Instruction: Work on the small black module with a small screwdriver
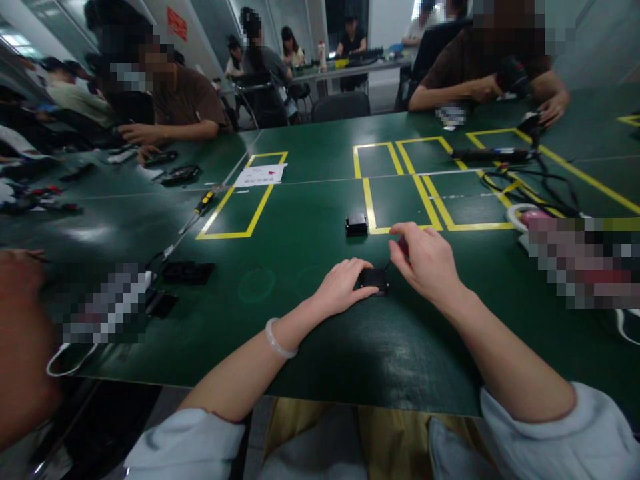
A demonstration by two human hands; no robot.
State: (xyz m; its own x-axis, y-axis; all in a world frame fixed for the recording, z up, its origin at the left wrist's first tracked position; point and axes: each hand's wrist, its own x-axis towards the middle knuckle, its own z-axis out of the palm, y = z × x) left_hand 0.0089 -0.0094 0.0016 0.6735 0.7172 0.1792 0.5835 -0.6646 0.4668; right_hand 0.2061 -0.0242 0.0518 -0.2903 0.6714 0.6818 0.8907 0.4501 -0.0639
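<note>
My left hand (345, 287) is closed on a small black rectangular block (375, 279), pinched between thumb and fingers, low over the green table. A pale bangle (281, 340) circles the left wrist. Just right of the block, my right hand (423, 260) is curled shut around a thin dark tool (388, 265). Its tip points down at the block's right edge; most of it is hidden by the fingers, so its kind is unclear. Beyond both hands, a second small black block (357, 225) stands on the table.
Yellow tape rectangles (225, 235) mark the green table (310, 360). A yellow-and-black screwdriver (204, 202), a paper label (260, 175) and black parts (187, 272) lie left. Black cables (545, 183) and a white tape roll (517, 217) sit right. Co-workers sit opposite; another person's arm (23, 347) enters from the left.
</note>
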